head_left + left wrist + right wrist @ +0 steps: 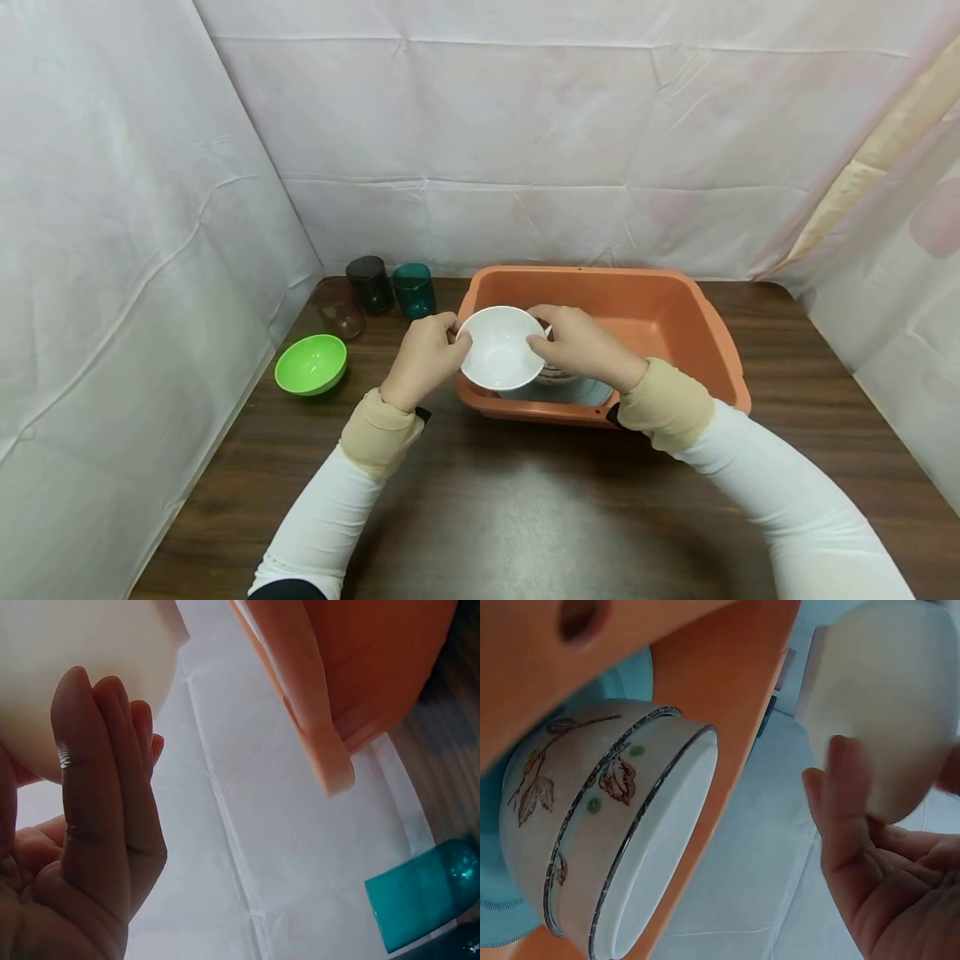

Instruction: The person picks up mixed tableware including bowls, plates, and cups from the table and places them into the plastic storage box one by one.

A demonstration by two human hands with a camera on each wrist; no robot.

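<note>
Head view sets the white bowl (498, 350) between the two hands, raised above the left end of the orange plastic tub (592, 289); the left hand (429, 350) pinches its left rim and the right hand (583, 340) its right rim, so neither is clearly nearer; being round, the bowl has no long axis; right wrist view shows stacked leaf-patterned bowls (611, 814) in the tub over a blue plate (495, 862), lower than the white bowl and on the right hand's side; blur there leaves its exact tilt uncertain.
</note>
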